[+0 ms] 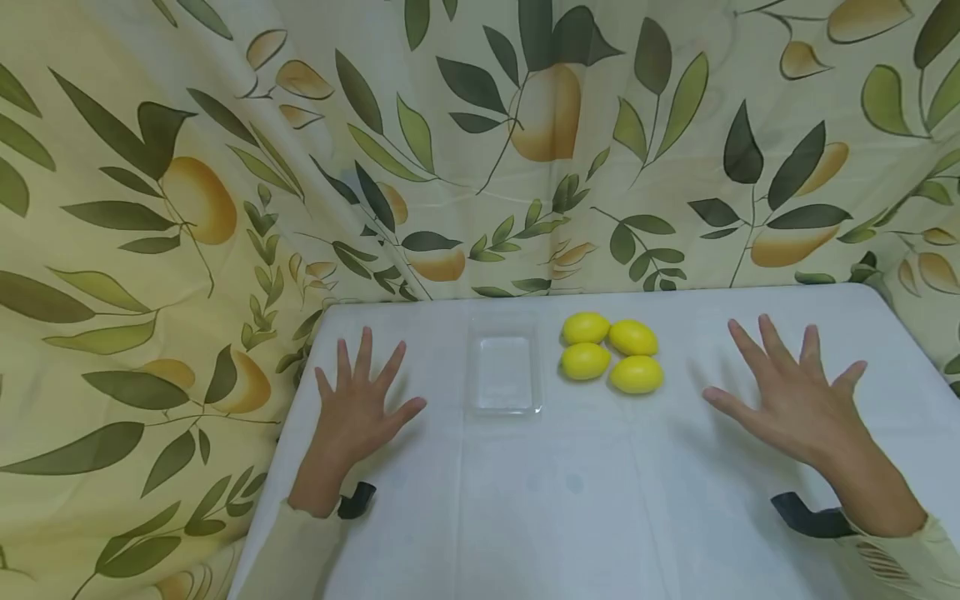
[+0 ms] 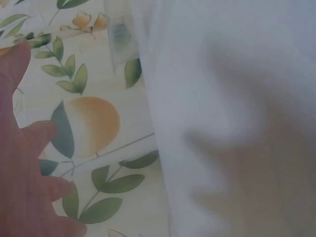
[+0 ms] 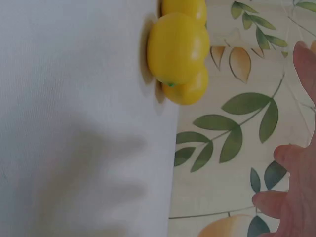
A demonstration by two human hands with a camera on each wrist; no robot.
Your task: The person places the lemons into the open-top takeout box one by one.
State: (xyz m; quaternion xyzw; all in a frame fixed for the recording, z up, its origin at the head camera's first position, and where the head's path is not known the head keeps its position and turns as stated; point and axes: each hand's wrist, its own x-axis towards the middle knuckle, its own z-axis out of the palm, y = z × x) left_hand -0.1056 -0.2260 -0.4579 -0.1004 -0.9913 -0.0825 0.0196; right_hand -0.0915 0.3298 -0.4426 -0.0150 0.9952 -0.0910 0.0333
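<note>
Several yellow lemons (image 1: 636,375) lie grouped on the white table, just right of a clear plastic container (image 1: 504,375) that appears to hold nothing. My left hand (image 1: 356,417) is spread with straight fingers to the left of the container, apart from it. On the other side, my right hand (image 1: 798,400) is spread too, well right of the lemons and touching none of them. In the right wrist view, lemons (image 3: 177,49) sit near the table's far edge. The left wrist view catches part of the container (image 2: 121,37) at its top.
A white cloth (image 1: 555,517) covers the table. Behind and to the left hangs a curtain (image 1: 300,167) printed with leaves and orange fruit. Each wrist wears a dark strap, the left strap (image 1: 357,501) and the right strap (image 1: 810,517).
</note>
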